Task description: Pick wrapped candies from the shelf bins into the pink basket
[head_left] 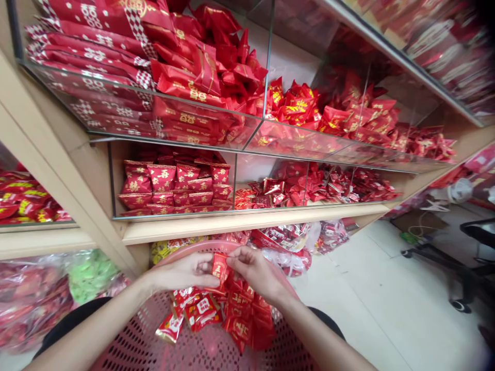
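Note:
Both of my hands are over a pink perforated plastic basket. Between them is a small red candy packet with gold lettering. My left hand pinches its left side, and my right hand grips its upper right corner. Below them in the basket lie more red packets with gold print. Beside these, to the left, are red and white packets with gold ends.
Glass-fronted shelves in front hold red packets in divided compartments. Under the bottom shelf board sit plastic bags of packets. Bags with pink and green contents lie at left. A wheeled chair stands on the tiled floor at right.

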Demonstrator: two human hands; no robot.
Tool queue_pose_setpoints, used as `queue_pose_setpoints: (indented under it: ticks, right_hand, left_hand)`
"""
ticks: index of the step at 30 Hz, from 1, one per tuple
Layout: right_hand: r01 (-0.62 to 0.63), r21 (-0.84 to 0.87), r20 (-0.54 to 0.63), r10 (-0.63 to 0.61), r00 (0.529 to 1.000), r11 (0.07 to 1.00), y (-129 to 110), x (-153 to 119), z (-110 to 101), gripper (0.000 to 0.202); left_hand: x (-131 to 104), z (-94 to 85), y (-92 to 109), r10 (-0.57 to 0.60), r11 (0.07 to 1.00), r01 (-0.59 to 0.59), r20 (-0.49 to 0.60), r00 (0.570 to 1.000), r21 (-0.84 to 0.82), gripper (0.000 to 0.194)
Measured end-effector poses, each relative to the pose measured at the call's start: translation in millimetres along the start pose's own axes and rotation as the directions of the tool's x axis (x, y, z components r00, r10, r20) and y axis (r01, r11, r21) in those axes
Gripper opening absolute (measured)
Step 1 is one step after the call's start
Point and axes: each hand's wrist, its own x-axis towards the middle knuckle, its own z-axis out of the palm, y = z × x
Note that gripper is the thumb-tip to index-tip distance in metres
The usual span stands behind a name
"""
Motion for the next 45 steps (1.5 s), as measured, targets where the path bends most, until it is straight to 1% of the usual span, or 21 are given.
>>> queue_pose_setpoints:
  ticks: [3,5,9,11,14,16,18,20,24,26,27,29,31,33,34,36,38,40,42,45]
  right_hand:
    - [-0.045,0.073,0.002,0.045,0.999,0.996,-1.2,1.2,8.9,0.031]
    - [-0.079,0.123,-0.010,0.080,0.997,0.989,-0.3,-0.1,10.4,0.031]
    - [-0.144,0.205,-0.008,0.148,0.989,0.968,3.9,-1.6,6.2,0.030]
    - [-0.121,0.194,-0.018,0.127,0.992,0.973,4.5,0.1,-0.8,0.030]
    - [-0.030,0.093,-0.111,0.040,0.993,0.995,0.9,3.4,-18.8,0.031]
    - [-0.004,0.015,-0.159,0.006,0.987,1.000,-1.7,3.7,-33.7,0.031]
    - [-0.020,-0.053,-0.166,0.011,0.986,0.998,-0.6,1.4,-47.6,0.031]
    - [-0.059,-0.116,-0.164,0.040,0.986,0.992,5.8,-2.8,-58.3,0.029]
    - [-0.135,-0.303,-0.148,0.094,0.985,0.943,27.1,-11.0,-69.4,0.015]
    - [-0.133,-0.461,-0.156,0.068,0.985,0.877,34.5,-13.7,-71.2,0.010]
    - [-0.119,-0.556,-0.168,0.030,0.985,0.822,36.1,-14.9,-71.2,0.009]
    - [-0.111,-0.743,-0.194,-0.054,0.979,0.660,35.2,-17.1,-69.1,0.013]
    - [-0.146,-0.877,-0.211,-0.095,0.973,0.457,30.5,-19.3,-64.4,0.016]
    - [-0.195,-0.943,-0.222,-0.073,0.972,0.270,25.2,-21.0,-58.7,0.017]
    - [-0.203,-0.960,-0.218,-0.061,0.974,0.191,23.1,-21.5,-56.0,0.017]
    - [-0.197,-0.978,-0.201,-0.052,0.978,0.073,21.3,-21.9,-52.2,0.016]
    - [-0.188,-0.982,-0.188,-0.055,0.981,0.009,22.8,-21.9,-50.8,0.014]
    - [-0.191,-0.981,-0.190,-0.063,0.980,-0.012,26.2,-21.9,-51.4,0.015]
    - [-0.194,-0.981,-0.194,-0.073,0.978,0.001,28.2,-21.7,-53.1,0.018]
    - [-0.180,-0.981,-0.189,-0.129,0.974,0.073,19.2,-19.7,-57.6,0.017]
  left_hand:
    - [1.0,2.1,1.5,-0.017,0.996,0.018,0.020,1.000,-0.087,0.026]
    - [1.4,2.8,1.2,-0.044,0.995,0.046,0.025,0.999,-0.084,0.024]
    - [3.0,2.9,-1.9,-0.065,0.997,0.065,-0.006,0.998,-0.046,0.026]
    - [3.5,2.0,-3.3,-0.077,0.996,0.078,0.009,0.997,-0.041,0.027]
    - [2.9,-0.6,-4.7,-0.091,0.995,0.091,0.005,0.996,-0.034,0.030]
    - [2.0,-2.8,-6.1,-0.085,0.996,0.085,-0.015,0.996,-0.012,0.032]
    - [1.2,-4.6,-7.9,-0.080,0.997,0.080,-0.010,0.997,0.019,0.032]
    - [1.0,-5.5,-9.8,-0.087,0.996,0.086,0.007,0.996,0.037,0.032]
    - [0.4,-5.5,-12.0,-0.100,0.992,0.099,0.013,0.995,0.081,0.034]
    - [-0.5,-5.7,-12.6,-0.100,0.991,0.098,0.012,0.995,0.093,0.034]
    - [-1.1,-5.8,-12.9,-0.100,0.991,0.098,0.012,0.995,0.092,0.034]
    - [-1.9,-6.0,-12.7,-0.098,0.991,0.096,0.014,0.995,0.092,0.034]
    - [-2.1,-5.8,-11.5,-0.099,0.990,0.097,0.014,0.995,0.099,0.035]
    - [-1.6,-5.3,-9.6,-0.108,0.988,0.106,0.014,0.994,0.108,0.036]
    - [-1.2,-5.0,-8.9,-0.114,0.987,0.112,0.012,0.993,0.113,0.037]
    - [-0.5,-4.6,-8.7,-0.122,0.985,0.121,0.005,0.992,0.119,0.038]
    - [-0.1,-4.8,-10.5,-0.120,0.986,0.119,0.001,0.993,0.116,0.037]
    - [-0.1,-5.3,-13.2,-0.108,0.988,0.107,0.004,0.994,0.108,0.036]
    - [-0.4,-5.9,-14.7,-0.099,0.989,0.097,0.007,0.995,0.112,0.035]
    - [-1.0,-6.2,-13.0,-0.109,0.984,0.108,-0.002,0.994,0.138,0.035]
